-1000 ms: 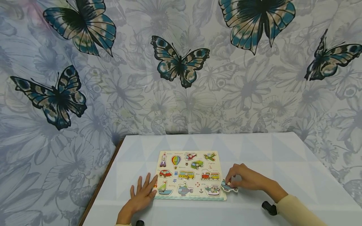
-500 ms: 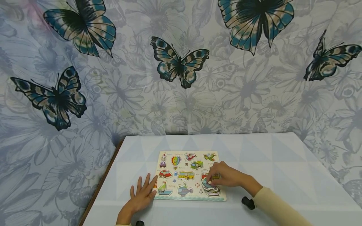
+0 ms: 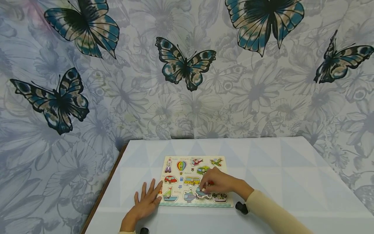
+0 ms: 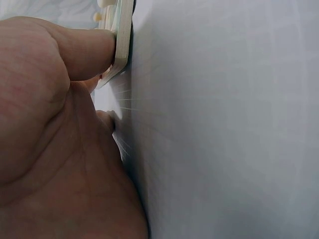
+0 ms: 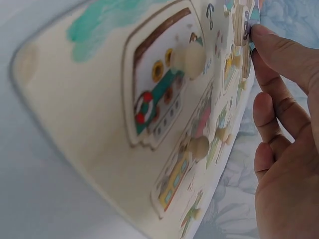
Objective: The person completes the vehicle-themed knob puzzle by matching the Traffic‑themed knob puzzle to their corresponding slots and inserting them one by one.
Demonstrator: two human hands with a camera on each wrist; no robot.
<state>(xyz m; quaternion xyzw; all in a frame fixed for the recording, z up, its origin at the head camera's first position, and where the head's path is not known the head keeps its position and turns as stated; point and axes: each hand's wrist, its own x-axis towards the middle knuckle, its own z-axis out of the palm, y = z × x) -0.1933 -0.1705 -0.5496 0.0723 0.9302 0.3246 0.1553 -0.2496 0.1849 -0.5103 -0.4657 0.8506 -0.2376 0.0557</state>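
Note:
A cream wooden peg puzzle board [image 3: 198, 204] with vehicle pictures lies flat on the table. My left hand [image 3: 144, 203] rests at its left edge with fingers spread; in the left wrist view the thumb [image 4: 89, 52] touches the board's side. My right hand [image 3: 219, 181] pinches a blue puzzle piece [image 3: 203, 194] by its knob, over the lower part of the board, just right of the blue submarine picture [image 3: 189, 196]. The right wrist view shows this piece only edge-on. The ship piece [image 5: 162, 82], with its wooden knob, sits nearer that camera.
The white table [image 3: 277, 169] extends around the board, with a butterfly-patterned wall covering [image 3: 187, 113] behind. Several other pieces, such as the yellow bus [image 3: 192, 181] and sailboat [image 3: 170, 195], are on the board. A black object [image 3: 242, 208] is at the right wrist.
My right hand has carried the blue piece leftward from beside the board's right edge, past the ship, toward the submarine picture. The left hand has stayed in place.

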